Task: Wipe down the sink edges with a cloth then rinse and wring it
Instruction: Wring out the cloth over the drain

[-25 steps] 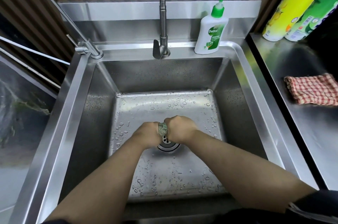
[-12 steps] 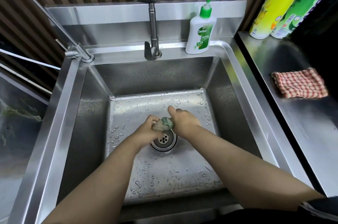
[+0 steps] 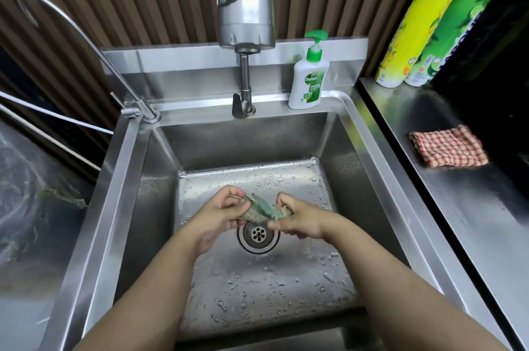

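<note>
A small green cloth (image 3: pixel 259 209) hangs stretched between my two hands, low inside the steel sink (image 3: pixel 120 178) and just above the drain (image 3: pixel 259 233). My left hand (image 3: pixel 221 213) pinches its left end. Gripping the right end is my right hand (image 3: pixel 300 219). The cloth looks crumpled and partly opened out. Water drops cover the sink floor. No water runs from the tap (image 3: pixel 244 21) above.
A Dettol soap bottle (image 3: pixel 309 78) stands on the back rim. A thin curved faucet (image 3: pixel 86 44) rises at the back left corner. On the steel counter to the right lie a red checked cloth (image 3: pixel 448 147) and two tall bottles (image 3: pixel 423 15).
My fists were pressed together on the balled cloth over the drain. They have moved apart and the cloth is now pulled open between them. The camera has tilted up.
</note>
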Action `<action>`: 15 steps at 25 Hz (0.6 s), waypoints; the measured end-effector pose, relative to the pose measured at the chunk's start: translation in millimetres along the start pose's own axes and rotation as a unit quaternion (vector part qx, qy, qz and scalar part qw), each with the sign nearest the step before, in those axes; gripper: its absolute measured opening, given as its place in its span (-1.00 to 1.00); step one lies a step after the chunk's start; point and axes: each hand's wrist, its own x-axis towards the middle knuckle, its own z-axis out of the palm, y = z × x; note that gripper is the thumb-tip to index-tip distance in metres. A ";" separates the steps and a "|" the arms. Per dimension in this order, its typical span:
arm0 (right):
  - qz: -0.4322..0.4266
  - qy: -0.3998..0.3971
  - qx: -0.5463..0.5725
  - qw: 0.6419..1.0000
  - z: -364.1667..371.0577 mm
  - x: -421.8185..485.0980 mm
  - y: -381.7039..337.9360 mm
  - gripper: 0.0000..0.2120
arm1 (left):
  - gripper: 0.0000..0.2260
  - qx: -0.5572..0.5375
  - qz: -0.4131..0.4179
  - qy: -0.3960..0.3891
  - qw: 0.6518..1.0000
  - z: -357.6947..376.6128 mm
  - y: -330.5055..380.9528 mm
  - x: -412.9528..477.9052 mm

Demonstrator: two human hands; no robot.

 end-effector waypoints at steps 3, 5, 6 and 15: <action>0.028 -0.076 0.172 0.982 -2.4 -10.9 -4.1 -0.63 | -0.80 -0.008 0.053 -0.066 0.996 -7.9 5.9 -10.6; 0.008 -0.020 0.136 0.990 3.0 -14.2 -13.1 -0.57 | -0.82 -0.024 0.060 -0.056 0.996 -4.7 7.5 -14.8; -0.021 0.046 0.099 0.994 7.3 -14.0 -16.2 -0.60 | -0.84 -0.039 0.055 -0.031 0.997 -0.8 10.0 -16.5; -0.104 0.314 -0.064 0.942 29.0 -6.9 -11.8 -0.63 | -0.66 -0.155 0.043 0.095 0.982 24.9 27.4 -26.3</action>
